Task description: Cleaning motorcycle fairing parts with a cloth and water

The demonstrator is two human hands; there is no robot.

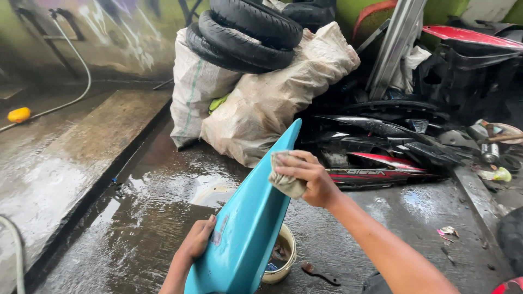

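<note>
A long teal plastic body panel [248, 223] stands tilted on its end in the middle of the view, its pointed tip up. My left hand [197, 239] grips the panel's lower left edge. My right hand [308, 174] presses a crumpled grey rag [286, 182] against the panel's upper right side. A small cream bucket [283, 258] sits on the wet floor just behind the panel's base, partly hidden by it.
Two stuffed sacks [261, 98] with black tyres [245, 35] on top stand behind. Black and red motorcycle panels [381, 147] are piled at right. A hose [71, 81] and yellow sponge [19, 114] lie at left on the wet concrete. A dark tool [318, 272] lies by the bucket.
</note>
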